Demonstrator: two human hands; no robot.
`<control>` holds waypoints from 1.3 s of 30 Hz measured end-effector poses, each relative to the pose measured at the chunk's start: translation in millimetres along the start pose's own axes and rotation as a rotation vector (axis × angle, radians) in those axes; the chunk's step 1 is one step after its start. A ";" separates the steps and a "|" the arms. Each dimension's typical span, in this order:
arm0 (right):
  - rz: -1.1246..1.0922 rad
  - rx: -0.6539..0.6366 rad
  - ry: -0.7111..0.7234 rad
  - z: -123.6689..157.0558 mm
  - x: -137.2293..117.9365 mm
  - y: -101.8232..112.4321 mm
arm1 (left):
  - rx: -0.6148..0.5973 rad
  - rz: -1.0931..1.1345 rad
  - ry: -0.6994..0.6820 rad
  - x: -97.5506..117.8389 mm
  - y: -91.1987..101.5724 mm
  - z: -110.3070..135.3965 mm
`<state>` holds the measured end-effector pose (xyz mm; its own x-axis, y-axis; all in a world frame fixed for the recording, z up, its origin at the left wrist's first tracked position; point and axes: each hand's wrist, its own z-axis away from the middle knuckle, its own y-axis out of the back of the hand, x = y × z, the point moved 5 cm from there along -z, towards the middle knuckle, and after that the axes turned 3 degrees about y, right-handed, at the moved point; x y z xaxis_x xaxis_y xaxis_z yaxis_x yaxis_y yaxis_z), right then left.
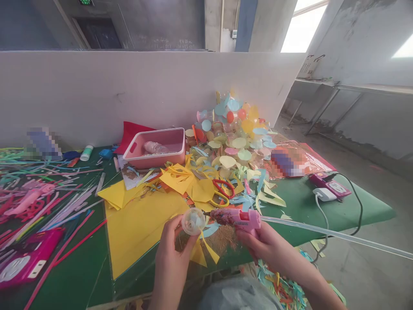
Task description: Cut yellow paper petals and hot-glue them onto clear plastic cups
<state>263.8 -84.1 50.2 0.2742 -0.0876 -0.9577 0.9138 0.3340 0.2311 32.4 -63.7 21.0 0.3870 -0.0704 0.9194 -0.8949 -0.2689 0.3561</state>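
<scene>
My left hand (171, 249) is closed round a small clear plastic cup (192, 221), holding it up near the table's front edge. My right hand (263, 245) grips a pink hot glue gun (240, 218) whose nozzle points left at the cup's rim. A long clear glue stick (335, 236) runs out of the gun's back to the right. Yellow paper strips (206, 252) hang below the cup. Both hands are over a yellow sheet (138, 228) on the green table (80, 275).
Red-and-yellow scissors (222, 191) lie among paper scraps. A pink tray (156, 148) holds a clear bottle. A heap of cups with coloured discs (232, 129) sits at the back. Coloured straws (48, 202) cover the left. A power strip (331, 186) with cables lies right.
</scene>
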 end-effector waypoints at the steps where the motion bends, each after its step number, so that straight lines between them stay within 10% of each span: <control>1: 0.016 -0.005 0.008 0.1 -2.0 0.2 | 0.002 -0.012 -0.010 0.3 -0.2 0.3; 30: -0.072 0.096 -0.067 -2.0 9.7 8.2 | -0.088 -0.014 -0.065 2.0 -6.9 3.4; 39: 0.021 0.049 -0.086 -2.3 18.6 5.5 | -0.150 0.094 0.108 -2.9 -16.2 9.8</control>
<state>273.2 -81.7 33.3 0.3159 -0.1618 -0.9349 0.9207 0.2901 0.2609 47.9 -68.5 10.9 0.2813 0.0171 0.9595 -0.9522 -0.1193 0.2813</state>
